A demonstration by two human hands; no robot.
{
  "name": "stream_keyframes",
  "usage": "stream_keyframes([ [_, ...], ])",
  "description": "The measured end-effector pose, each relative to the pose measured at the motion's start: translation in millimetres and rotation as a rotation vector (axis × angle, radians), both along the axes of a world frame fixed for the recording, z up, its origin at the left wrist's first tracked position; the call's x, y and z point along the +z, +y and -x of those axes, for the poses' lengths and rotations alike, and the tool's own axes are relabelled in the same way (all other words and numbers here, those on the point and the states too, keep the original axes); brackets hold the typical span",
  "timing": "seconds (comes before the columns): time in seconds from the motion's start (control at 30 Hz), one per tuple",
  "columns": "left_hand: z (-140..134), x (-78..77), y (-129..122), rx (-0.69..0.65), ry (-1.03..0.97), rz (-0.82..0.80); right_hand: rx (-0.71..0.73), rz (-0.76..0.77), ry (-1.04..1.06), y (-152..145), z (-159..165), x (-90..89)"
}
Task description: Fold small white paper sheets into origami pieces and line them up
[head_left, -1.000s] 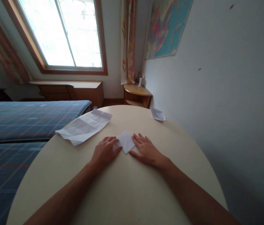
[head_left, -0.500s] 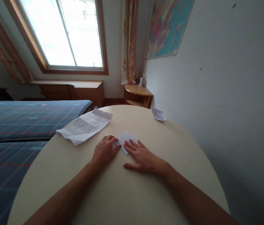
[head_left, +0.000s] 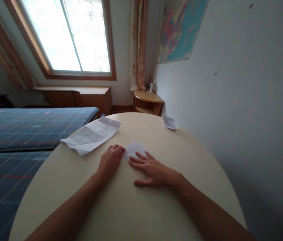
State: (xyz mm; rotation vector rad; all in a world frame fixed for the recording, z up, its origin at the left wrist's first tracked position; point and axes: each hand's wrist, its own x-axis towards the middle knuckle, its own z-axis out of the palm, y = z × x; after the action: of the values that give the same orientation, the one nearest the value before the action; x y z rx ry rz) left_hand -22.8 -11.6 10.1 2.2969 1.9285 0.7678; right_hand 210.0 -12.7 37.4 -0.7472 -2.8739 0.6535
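Observation:
A small folded sheet of white paper [head_left: 134, 147] lies flat on the round cream table [head_left: 141, 211], one corner pointing away from me. My left hand [head_left: 111, 157] is closed at the paper's left corner, fingertips and thumb pinching it. Across the paper's near right side rests my right hand [head_left: 151, 169], palm down with its fingers spread and its thumb out on the tabletop. The near right part of the paper is hidden under these fingers.
A larger creased white sheet [head_left: 93, 134] lies at the table's far left edge, partly overhanging. A small folded paper piece [head_left: 170, 123] sits at the far right edge. A bed with a blue plaid mattress [head_left: 31, 129] adjoins on the left, a white wall [head_left: 244, 110] on the right.
My left thumb has drawn in toward the fingers at the paper's left corner. My right fingers have slid slightly toward me and left across the paper.

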Motion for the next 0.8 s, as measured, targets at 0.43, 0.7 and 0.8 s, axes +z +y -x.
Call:
stream_keyframes([
  [0.43,-1,-5.1,1,-0.118,-0.081,0.0,-0.06,-0.061,0.051,8,-4,-8.8],
  [0.7,-3,-8.2,-1,-0.275,-0.043,-0.027,-0.003,-0.144,0.199,13,-2,-8.5],
  [0.8,-2,-6.3,-2,-0.312,-0.02,-0.03,-0.08,-0.14,0.315,15,-1,-12.8],
])
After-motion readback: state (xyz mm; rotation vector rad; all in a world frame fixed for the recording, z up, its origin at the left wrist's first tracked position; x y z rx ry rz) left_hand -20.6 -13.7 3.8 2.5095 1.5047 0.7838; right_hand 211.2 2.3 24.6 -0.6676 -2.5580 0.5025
